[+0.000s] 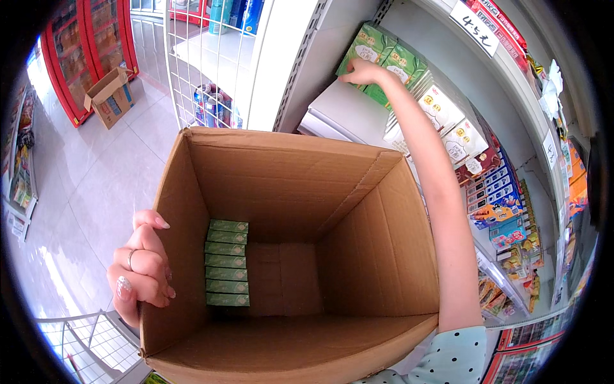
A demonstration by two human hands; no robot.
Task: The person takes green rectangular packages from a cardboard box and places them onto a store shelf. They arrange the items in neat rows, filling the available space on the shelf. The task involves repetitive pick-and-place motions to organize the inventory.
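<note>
My left hand [143,266] grips the left wall of a large open cardboard box [288,144], fingers curled over its rim. Inside, several thin green snack boxes [227,261] stand in a row along the left side of the bottom. My right arm reaches over the box's right side to the shelf. There my right hand [360,73] touches the front of upright green snack boxes [367,45] at the shelf's left end; whether its fingers grip one cannot be told. White snack boxes [439,105] stand beside the green ones, to their right.
Brown [475,163] and blue packets [499,192] follow along the shelf. A price card [474,28] hangs on the shelf edge above. A white wire rack [211,62] with cans stands at upper left; beyond are a small open carton [112,98] on the tiled floor and red-framed coolers [86,48].
</note>
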